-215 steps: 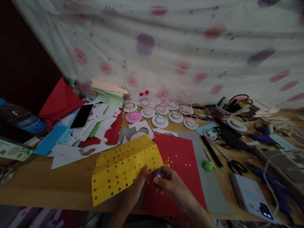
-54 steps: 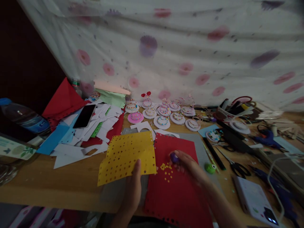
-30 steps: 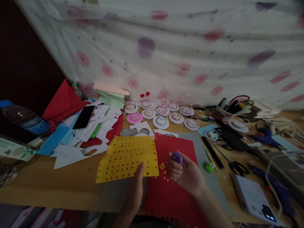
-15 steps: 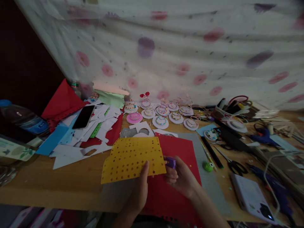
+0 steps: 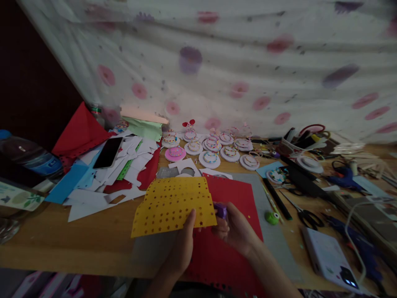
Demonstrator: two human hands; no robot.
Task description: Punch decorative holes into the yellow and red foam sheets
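A sheet of yellow paper (image 5: 173,207), pierced by rows of small star-shaped holes, is held up by my left hand (image 5: 185,240). The thumb lies on top of the sheet and the fingers are mostly hidden beneath. My right hand (image 5: 234,229) is closed around a small purple paper punch (image 5: 221,210) at the sheet's right edge. Whether paper sits inside its slot I cannot tell. Below both hands lies red paper (image 5: 235,190), on a grey mat (image 5: 273,240).
Several small decorated round tiers (image 5: 211,158) stand at the back. White paper scraps (image 5: 130,157) and a phone (image 5: 108,153) are piled left, beside a bottle (image 5: 31,155). On the right lie scissors (image 5: 310,218), a green frog-like figure (image 5: 272,217), glue guns (image 5: 344,178) and a white phone (image 5: 330,256).
The purple punch has shifted very slightly left along with my right hand. The yellow paper stays almost in the same place in my left hand.
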